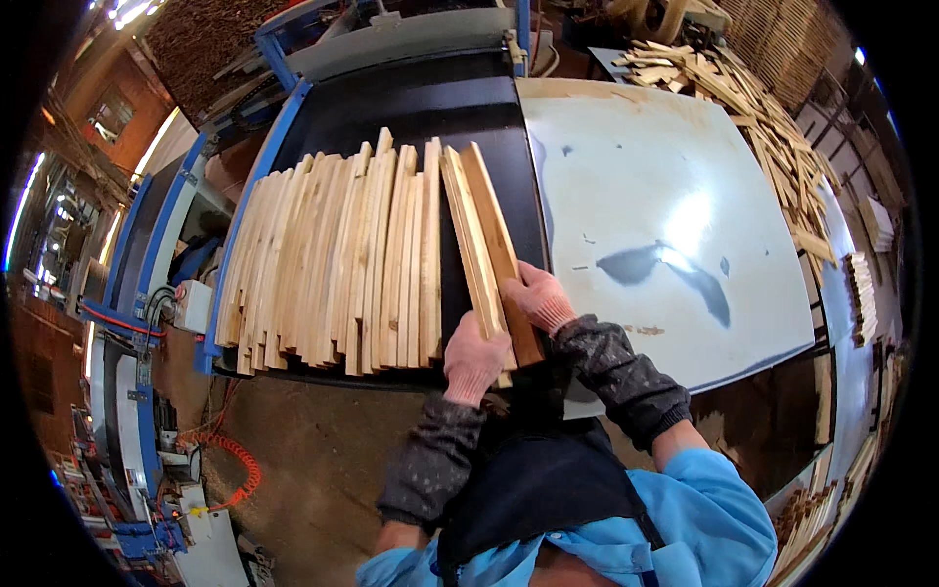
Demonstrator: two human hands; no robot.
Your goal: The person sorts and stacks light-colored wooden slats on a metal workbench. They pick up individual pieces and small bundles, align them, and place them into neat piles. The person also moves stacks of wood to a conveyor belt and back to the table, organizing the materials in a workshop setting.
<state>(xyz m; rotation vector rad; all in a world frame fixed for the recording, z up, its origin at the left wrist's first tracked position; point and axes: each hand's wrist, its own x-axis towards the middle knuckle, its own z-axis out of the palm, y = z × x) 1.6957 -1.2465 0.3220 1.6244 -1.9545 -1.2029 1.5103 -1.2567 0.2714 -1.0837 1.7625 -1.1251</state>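
Pale wooden strips [333, 259] lie side by side in a row on a black conveyor belt [421, 98], their ends uneven. Just right of the row, a few separate strips [471, 230] slant toward me. My left hand [476, 359], in a pinkish knit glove, is closed around the near end of these strips. My right hand [540, 295], gloved alike, grips the rightmost, darker-faced board [497, 235] by its right side, fingers bent over its edge. Dark speckled sleeve covers are on both forearms. Fingers on the far side of the wood are partly hidden.
A shiny pale metal sheet tabletop [675, 196] adjoins the belt on the right. A heap of loose wood pieces [753, 117] lies beyond it. Blue machine frame [256, 210] edges the belt's left, with an orange coiled hose [245, 470] lower down.
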